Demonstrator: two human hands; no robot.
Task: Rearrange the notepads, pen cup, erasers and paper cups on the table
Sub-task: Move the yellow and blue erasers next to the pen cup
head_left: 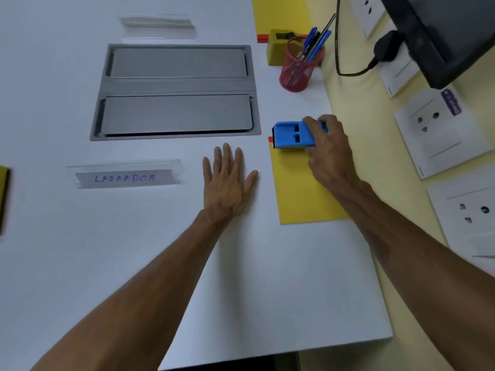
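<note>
Our forearms (160,277) stretch from six o'clock over the white table (107,263). Fingers of our right hand (329,148) curl over the right end of a blue eraser (290,135) and grip it. The eraser sits at the twelve o'clock edge of a yellow notepad (302,194); we cannot tell whether it rests there or is slightly lifted. Our left hand (227,180) lies flat on the table at nine o'clock from that notepad, fingers straight and spread, holding nothing. At twelve o'clock from the blue eraser stands a red mesh pen cup (298,68) with blue pens (316,41). Just behind it, at eleven o'clock, an olive eraser (278,49) sits by a second yellow notepad (278,14). A metal hatch (176,92) lies at eleven o'clock from our left hand, a name plate (124,178) reading LABRADOR at nine o'clock, and wall sockets (434,129) at three o'clock from our right.
</note>
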